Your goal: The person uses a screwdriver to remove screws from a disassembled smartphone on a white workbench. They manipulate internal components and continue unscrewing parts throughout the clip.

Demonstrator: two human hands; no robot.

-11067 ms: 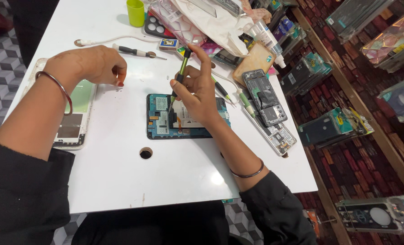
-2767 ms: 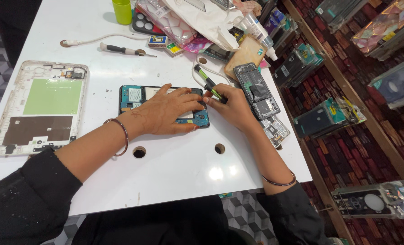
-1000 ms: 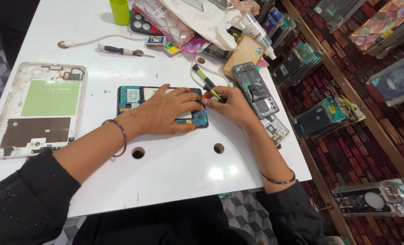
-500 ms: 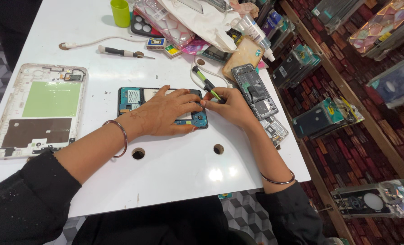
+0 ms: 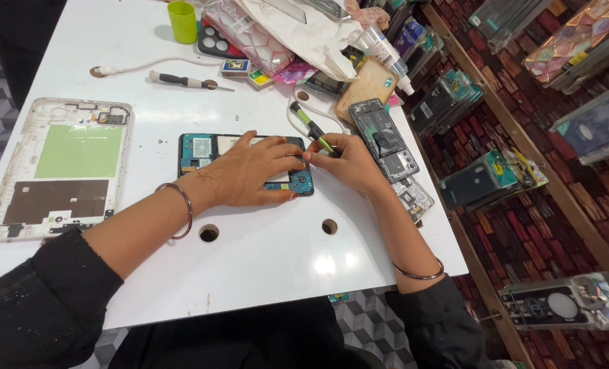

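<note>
An opened tablet with a blue circuit board (image 5: pixel 202 152) lies in the middle of the white table (image 5: pixel 263 266). My left hand (image 5: pixel 249 171) rests flat on it, fingers spread, pressing it down. My right hand (image 5: pixel 349 160) holds a green and black screwdriver (image 5: pixel 311 128) at the tablet's right edge, its tip near my left fingertips. The tablet's white back frame (image 5: pixel 61 167), with a green patch and a brown patch, lies apart at the left.
Behind the tablet lie a black-handled screwdriver (image 5: pixel 181 80), a white cable (image 5: pixel 130 67), a green cup (image 5: pixel 182 20), a white bag (image 5: pixel 304 34) and small boxes. Opened phones (image 5: pixel 385 140) sit at the right edge. Two round holes (image 5: pixel 208 233) pierce the table. Shelves of phone cases stand right.
Both hands stay on the tablet almost unmoved over the last second. Eleven seconds ago the left hand was lifted at the left and the back frame lay partly under its arm.
</note>
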